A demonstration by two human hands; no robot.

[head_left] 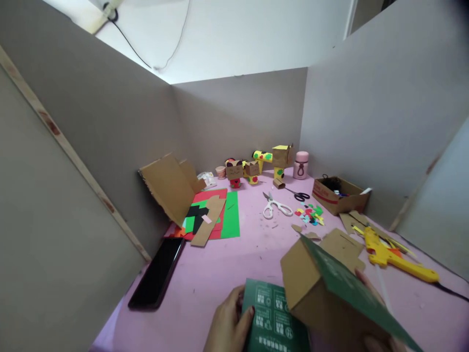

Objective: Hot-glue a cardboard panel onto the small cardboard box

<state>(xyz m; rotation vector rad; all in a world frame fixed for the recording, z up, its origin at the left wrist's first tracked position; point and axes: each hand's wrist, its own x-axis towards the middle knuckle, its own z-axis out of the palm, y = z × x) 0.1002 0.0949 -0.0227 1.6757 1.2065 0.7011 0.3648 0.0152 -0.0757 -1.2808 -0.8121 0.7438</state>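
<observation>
You're holding a green-printed cardboard box (322,288) low at the front edge of the pink table (227,274), tilted w/ one flap swung open twd you. Your left hand (229,325) is pinching the green flap, thumb on top, steadying it. Your right hand (373,313) is mostly hidden behind the box; can't tell its finger spread. Yellow glue gun (395,256) is lying just to the right, scissors (276,208) further back.

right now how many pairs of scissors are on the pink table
2: white-handled scissors lie mid-table, and black-handled scissors lie just behind them, near the brown box. Others may be hidden in the box or under the cardboard scraps.
</observation>
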